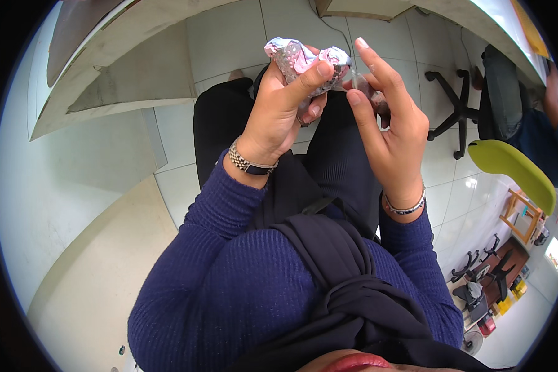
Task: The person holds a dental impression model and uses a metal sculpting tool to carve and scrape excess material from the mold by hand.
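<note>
My left hand (285, 102) is closed around a small bundle of pink and light-blue fabric (301, 57) with a beaded or sequinned, partly see-through surface. Its thumb presses across the front of the bundle. Just to the right, my right hand (390, 118) has its index finger raised, while the thumb and the other fingers curl in around a small, shiny, partly clear thing (367, 87) whose kind I cannot make out. A pale, narrow strip shows beside that thumb, close to the fabric. Both hands are held above my lap.
White desk panels (130, 68) curve round the left and top. On the right stand a black wheeled chair base (459, 115) and a lime-green chair part (514, 170). Another person's blue sleeve (549, 142) shows at the right edge. Below them is a small wooden frame (521, 214).
</note>
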A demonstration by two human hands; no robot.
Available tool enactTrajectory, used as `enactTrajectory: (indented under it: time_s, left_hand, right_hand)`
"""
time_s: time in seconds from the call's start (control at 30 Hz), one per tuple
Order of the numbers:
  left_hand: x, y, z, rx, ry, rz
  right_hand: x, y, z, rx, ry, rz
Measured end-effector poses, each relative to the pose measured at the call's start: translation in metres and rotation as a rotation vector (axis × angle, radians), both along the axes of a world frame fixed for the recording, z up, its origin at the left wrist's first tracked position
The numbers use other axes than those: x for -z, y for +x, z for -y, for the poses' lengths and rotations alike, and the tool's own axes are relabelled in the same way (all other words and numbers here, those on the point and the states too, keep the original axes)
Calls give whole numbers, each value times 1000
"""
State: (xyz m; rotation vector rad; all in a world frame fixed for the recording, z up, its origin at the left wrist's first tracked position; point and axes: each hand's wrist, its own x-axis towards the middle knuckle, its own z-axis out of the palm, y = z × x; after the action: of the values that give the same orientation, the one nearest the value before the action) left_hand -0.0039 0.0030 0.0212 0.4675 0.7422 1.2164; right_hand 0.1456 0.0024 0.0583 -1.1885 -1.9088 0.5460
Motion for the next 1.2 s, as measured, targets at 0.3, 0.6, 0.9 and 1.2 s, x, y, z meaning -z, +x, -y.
enactTrajectory:
  time_s: [0.3,0.6,0.9,1.2]
  left_hand:
    - [5,3,2,68,-82,97]
    - [9,3,2,84,-166,209]
    - [10,5,2,-18,-195,3]
    - [9,6,1,-39,-195,-9]
  right_hand:
    - [-7,-5,-2,39,-38,112]
    - [-12,-8,-2,27,-103,163]
    - [-4,-9,-3,12,-131,212]
    - [17,-18,-1,121,170,319]
